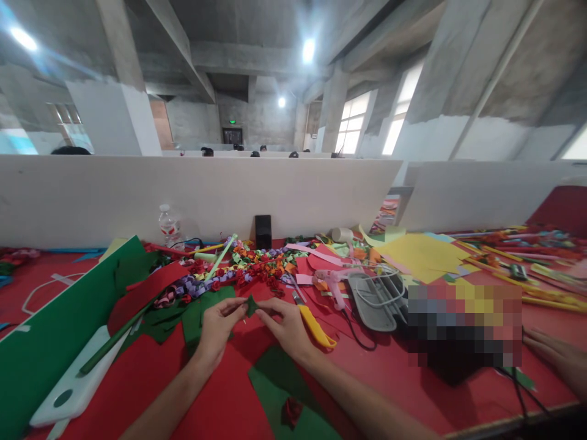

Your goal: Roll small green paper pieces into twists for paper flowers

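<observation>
Between my two hands, at the middle of the head view, is a small green paper piece (251,305). My left hand (220,324) pinches its left side, and my right hand (285,324) pinches its right side. Green paper sheets (202,315) lie beneath and beside my left hand. A yellow-handled utility knife (316,327) rests just right of my right hand. Nearer to me, a dark red paper flower (292,410) sits on a green sheet (270,379). Large red paper (220,397) spreads under my forearms.
A pink glue gun (334,284) and a grey case (376,305) stand to the right. Many small paper flowers (257,266) are heaped behind my hands. A green board (68,311) stands at left; a water bottle (169,226) is behind. Another person's hand (553,348) shows at far right.
</observation>
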`<state>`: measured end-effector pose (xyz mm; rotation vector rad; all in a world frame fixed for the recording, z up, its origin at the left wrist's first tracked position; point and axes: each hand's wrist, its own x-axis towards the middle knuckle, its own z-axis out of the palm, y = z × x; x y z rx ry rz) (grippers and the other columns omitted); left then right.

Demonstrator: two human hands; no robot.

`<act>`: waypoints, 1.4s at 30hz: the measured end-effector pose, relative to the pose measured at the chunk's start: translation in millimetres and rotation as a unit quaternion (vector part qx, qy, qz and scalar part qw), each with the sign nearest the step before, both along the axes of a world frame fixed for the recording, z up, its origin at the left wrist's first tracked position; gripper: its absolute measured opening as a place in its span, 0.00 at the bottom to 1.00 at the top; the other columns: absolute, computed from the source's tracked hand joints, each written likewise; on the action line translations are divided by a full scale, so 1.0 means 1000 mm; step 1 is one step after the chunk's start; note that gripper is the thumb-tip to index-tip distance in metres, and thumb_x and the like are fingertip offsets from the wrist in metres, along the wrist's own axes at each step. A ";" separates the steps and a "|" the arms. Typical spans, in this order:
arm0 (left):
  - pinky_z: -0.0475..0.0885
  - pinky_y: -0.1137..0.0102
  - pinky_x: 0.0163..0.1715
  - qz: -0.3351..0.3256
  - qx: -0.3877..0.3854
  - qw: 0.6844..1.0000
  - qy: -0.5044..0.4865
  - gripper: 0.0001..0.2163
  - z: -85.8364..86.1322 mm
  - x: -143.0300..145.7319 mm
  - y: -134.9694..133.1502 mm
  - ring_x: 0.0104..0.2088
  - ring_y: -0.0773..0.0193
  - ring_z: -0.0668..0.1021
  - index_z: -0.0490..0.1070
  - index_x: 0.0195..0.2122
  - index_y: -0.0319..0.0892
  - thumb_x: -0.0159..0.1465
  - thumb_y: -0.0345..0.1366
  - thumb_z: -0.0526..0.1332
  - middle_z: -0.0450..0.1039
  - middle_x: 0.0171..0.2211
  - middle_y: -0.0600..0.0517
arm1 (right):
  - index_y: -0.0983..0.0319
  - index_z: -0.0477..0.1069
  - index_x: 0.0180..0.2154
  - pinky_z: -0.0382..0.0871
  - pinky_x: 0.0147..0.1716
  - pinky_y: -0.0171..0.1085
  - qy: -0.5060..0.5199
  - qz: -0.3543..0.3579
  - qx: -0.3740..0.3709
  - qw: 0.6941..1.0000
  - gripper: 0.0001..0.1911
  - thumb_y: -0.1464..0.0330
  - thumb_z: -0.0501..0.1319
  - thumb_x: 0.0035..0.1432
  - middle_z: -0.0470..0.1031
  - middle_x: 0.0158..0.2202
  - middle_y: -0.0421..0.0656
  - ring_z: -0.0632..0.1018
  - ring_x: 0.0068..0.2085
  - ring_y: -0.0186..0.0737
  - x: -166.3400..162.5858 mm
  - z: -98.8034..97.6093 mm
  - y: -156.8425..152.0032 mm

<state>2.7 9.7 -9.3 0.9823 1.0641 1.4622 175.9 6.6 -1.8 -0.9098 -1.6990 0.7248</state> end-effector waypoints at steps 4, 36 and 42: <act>0.74 0.76 0.31 -0.020 -0.029 0.995 -0.088 0.14 -0.002 0.001 -0.001 0.28 0.68 0.79 0.79 0.32 0.39 0.45 0.36 0.75 0.80 0.29 0.51 | 0.60 0.77 0.45 0.74 0.41 0.39 0.040 0.026 -0.063 0.997 0.14 0.64 0.64 0.58 0.81 0.40 0.45 0.81 0.39 0.43 -0.002 -0.001 -0.001; 0.77 0.70 0.35 0.010 0.127 0.978 0.164 0.06 0.003 0.001 -0.004 0.32 0.59 0.83 0.77 0.30 0.39 0.53 0.34 0.64 0.82 0.31 0.48 | 0.63 0.79 0.30 0.66 0.27 0.34 0.096 0.014 -0.138 0.986 0.16 0.56 0.65 0.54 0.74 0.23 0.41 0.72 0.26 0.37 -0.004 0.004 0.001; 0.77 0.70 0.35 -0.002 0.113 0.981 0.158 0.07 0.002 0.002 -0.004 0.33 0.58 0.83 0.78 0.31 0.39 0.53 0.36 0.65 0.82 0.31 0.48 | 0.60 0.80 0.31 0.64 0.27 0.34 0.037 -0.008 -0.068 0.997 0.15 0.57 0.62 0.58 0.74 0.24 0.41 0.72 0.27 0.37 -0.001 0.002 0.002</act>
